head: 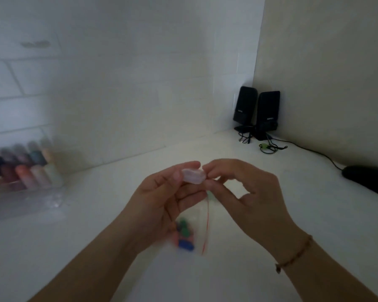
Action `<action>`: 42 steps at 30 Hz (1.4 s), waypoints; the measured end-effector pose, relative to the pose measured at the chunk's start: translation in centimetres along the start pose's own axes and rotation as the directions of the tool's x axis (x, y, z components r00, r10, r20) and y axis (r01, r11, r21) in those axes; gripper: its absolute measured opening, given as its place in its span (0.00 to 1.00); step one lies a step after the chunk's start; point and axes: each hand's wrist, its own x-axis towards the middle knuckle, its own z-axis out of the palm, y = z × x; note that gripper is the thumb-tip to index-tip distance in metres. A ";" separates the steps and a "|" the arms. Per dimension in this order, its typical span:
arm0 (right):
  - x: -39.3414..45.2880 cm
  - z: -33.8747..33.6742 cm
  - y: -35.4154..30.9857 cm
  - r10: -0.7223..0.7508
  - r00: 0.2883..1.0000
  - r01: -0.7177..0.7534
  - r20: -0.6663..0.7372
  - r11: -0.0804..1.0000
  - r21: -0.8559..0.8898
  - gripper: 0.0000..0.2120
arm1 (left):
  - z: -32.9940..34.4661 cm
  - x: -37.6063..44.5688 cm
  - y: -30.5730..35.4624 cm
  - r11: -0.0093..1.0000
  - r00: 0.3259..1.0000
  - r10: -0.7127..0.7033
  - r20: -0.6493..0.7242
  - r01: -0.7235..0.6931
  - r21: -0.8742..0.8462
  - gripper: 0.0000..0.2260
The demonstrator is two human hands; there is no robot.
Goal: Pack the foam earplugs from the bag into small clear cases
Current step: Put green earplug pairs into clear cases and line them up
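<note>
Clear case pinched between both hands above the desk, bag dangling beneath

The left hand [162, 201] and right hand [238, 190] both pinch the small clear case [194, 175]; the earplug bag [189, 233] hangs under the left palm and could slip, spilling plugs; the white desk [96, 214] carries speakers [256, 112] at its far right corner.

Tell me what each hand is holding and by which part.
Both hands pinch the small clear case: left hand at its left end, right hand at its right end. The earplug bag hangs below; its hold is unclear.
</note>
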 end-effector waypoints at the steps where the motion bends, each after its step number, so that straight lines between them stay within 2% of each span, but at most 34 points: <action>1: 0.0 0.3 0.1 -0.028 1.000 0.028 0.002 0.999 -0.018 0.05 | -0.2 -0.1 0.0 1.000 1.000 -0.019 0.025 0.019 -0.013 0.15; 5: -0.1 0.8 0.2 -0.093 0.996 0.094 0.019 0.989 -0.110 0.09 | -0.3 -0.3 -0.2 0.993 0.992 -0.076 0.100 0.085 -0.083 0.16; 9: -0.1 1.3 0.0 -0.154 0.988 0.155 0.020 0.974 -0.163 0.06 | -0.5 -0.4 -0.5 0.986 0.992 -0.076 0.098 0.090 -0.139 0.18; 13: 0.1 1.7 0.1 -0.153 0.988 0.154 0.019 0.967 -0.203 0.06 | -0.4 -0.3 -0.6 0.986 0.996 -0.069 0.052 0.076 -0.150 0.19; 18: 0.0 1.6 0.2 -0.131 0.991 0.132 0.020 0.967 -0.216 0.06 | -0.2 -0.4 -0.6 0.999 0.998 -0.035 0.061 0.037 -0.035 0.19; 23: 0.0 1.6 0.3 -0.106 0.994 0.108 0.019 0.973 -0.203 0.06 | -0.4 -0.4 -0.6 0.999 0.996 -0.039 0.079 0.038 0.005 0.19; 27: -0.2 1.4 0.0 -0.030 1.000 0.030 0.006 0.994 -0.106 0.06 | -0.9 -0.3 -0.4 0.995 0.991 -0.054 0.123 0.042 0.093 0.20; 30: -0.1 1.1 -0.7 0.063 0.997 -0.063 -0.045 0.998 0.005 0.04 | -1.4 -0.6 0.2 0.964 0.960 -0.138 0.242 0.074 0.257 0.17; 33: -0.1 1.3 -1.0 0.143 0.989 -0.142 -0.024 0.989 0.042 0.02 | -1.9 -1.1 0.3 0.925 0.885 -0.299 0.357 0.176 0.337 0.16; 36: 0.0 1.3 -1.0 0.177 0.984 -0.173 -0.020 0.977 0.122 0.03 | -2.3 -0.9 0.7 0.941 0.870 -0.320 0.374 0.247 0.231 0.18; 38: 0.4 0.6 -1.0 0.211 0.974 -0.195 -0.081 0.965 0.175 0.05 | -2.7 -0.5 1.4 0.965 0.898 -0.254 0.358 0.260 0.033 0.20; 39: 0.7 0.1 -0.8 0.234 0.969 -0.221 -0.080 0.965 0.142 0.05 | -3.0 -0.3 1.8 0.968 0.928 -0.215 0.305 0.244 -0.061 0.21; 40: 0.8 -0.4 -0.3 0.273 0.962 -0.271 -0.024 0.961 0.060 0.06 | -3.4 0.0 2.2 0.970 0.958 -0.180 0.223 0.211 -0.122 0.20; 41: 0.8 -0.7 0.1 0.334 0.938 -0.328 0.096 0.942 -0.074 0.08 | -3.7 0.2 2.5 0.973 0.979 -0.157 0.126 0.176 -0.153 0.20; 42: 0.7 -0.9 0.6 0.393 0.881 -0.337 0.263 0.912 -0.232 0.08 | -3.9 0.4 2.8 0.973 0.989 -0.144 0.043 0.149 -0.177 0.20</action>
